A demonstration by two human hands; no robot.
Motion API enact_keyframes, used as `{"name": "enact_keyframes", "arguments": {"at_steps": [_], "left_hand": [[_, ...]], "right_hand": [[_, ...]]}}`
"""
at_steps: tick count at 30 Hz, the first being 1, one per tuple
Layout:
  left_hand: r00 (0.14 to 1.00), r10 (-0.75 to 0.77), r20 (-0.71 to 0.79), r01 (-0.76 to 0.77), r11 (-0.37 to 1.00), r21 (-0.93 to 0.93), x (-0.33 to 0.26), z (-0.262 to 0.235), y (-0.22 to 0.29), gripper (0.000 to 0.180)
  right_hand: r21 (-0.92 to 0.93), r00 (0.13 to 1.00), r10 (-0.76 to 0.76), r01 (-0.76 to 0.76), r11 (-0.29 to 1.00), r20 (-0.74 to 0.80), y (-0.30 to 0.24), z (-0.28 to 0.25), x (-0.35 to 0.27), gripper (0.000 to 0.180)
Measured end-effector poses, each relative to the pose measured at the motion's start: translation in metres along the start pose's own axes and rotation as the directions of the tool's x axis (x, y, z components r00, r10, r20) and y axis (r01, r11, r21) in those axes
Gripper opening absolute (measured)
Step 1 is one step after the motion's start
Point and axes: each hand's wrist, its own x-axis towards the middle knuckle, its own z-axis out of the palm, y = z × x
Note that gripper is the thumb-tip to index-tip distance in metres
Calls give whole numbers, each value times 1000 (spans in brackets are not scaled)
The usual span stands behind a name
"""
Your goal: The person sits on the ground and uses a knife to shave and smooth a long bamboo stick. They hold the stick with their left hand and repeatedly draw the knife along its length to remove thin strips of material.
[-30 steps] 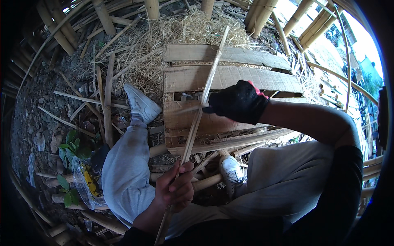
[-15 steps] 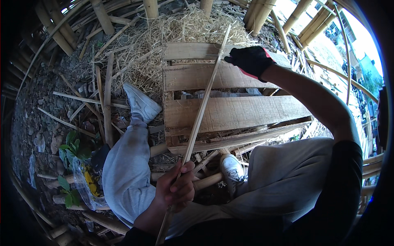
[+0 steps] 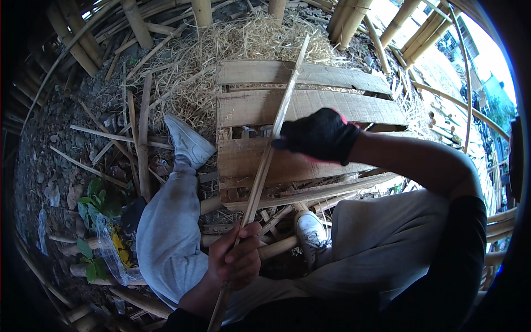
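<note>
A long, pale bamboo strip [image 3: 283, 105] slants across a slatted wooden crate [image 3: 326, 105]. My bare left hand [image 3: 237, 255] is wrapped round its near part, and the lower end runs on past my wrist. My right hand [image 3: 318, 135], in a black glove with red trim, is closed beside the middle of the strip, over the crate's slats. Its fingertips meet or nearly meet the strip's right side. What it grips, if anything, is hidden by the glove.
Bamboo shavings [image 3: 193, 83] are heaped behind the crate. Split bamboo pieces [image 3: 145, 133] and poles [image 3: 279, 247] lie around my legs. At the left are a leafy plant [image 3: 94, 205] and a clear plastic bag [image 3: 110, 254]. Upright bamboo posts [image 3: 345, 25] stand at the back.
My right hand has come down along the strip toward me, from near its far end to its middle. My left hand keeps its hold, almost unmoved.
</note>
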Motion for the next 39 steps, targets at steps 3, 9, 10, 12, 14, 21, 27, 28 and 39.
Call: {"name": "enact_keyframes", "arguments": {"at_steps": [3, 9, 10, 12, 14, 21, 27, 28, 39], "left_hand": [[999, -35, 24, 36, 997, -64, 3, -1, 1, 26], [999, -15, 43, 17, 999, -51, 0, -3, 2, 26], [999, -14, 44, 16, 999, -49, 2, -1, 2, 26], [1000, -11, 25, 13, 999, -52, 4, -1, 2, 27], [999, -15, 37, 18, 996, -84, 5, -3, 0, 26], [1000, 23, -11, -24, 997, -75, 6, 1, -5, 23], [1000, 22, -3, -22, 1000, -5, 2, -3, -2, 25], [1000, 4, -8, -4, 1000, -4, 2, -3, -2, 26], [999, -33, -24, 32, 999, -14, 4, 0, -1, 26]], "right_hand": [[-101, 999, -39, 40, 994, 17, 26, 7, 5, 34], [13, 998, 55, -55, 998, 32, 9, 5, 4, 34], [-66, 998, 34, -30, 997, 54, 17, 0, 6, 35], [-22, 993, 114, -114, 993, 38, 48, -11, 13, 35], [77, 974, 218, -223, 972, 68, 47, -5, 16, 31], [-222, 988, 152, -148, 964, 1, 63, -4, 17, 30], [-175, 993, 90, -75, 982, 79, 45, -6, 11, 38], [-77, 983, 181, -180, 981, 9, 70, 4, 15, 38], [-15, 924, 374, -374, 927, 85, 91, 4, 21, 55]]}}
